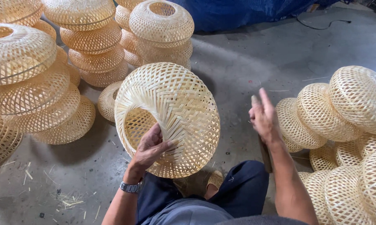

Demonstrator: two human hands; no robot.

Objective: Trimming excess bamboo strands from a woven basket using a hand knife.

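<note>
Fingers (154, 139) of the left hand (148, 152) clench the woven bamboo lampshade's (171, 112) rim, seemingly light, springy; right hand (263, 116) spread empty.

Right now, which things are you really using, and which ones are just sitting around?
In use:
woven basket, gripped at its rim by the left hand
right hand, open in the air beside it, holding nothing

Just lying about:
basket stacks on the left
basket pile on the right
blue tarp
black cable
scraps on the floor
</note>
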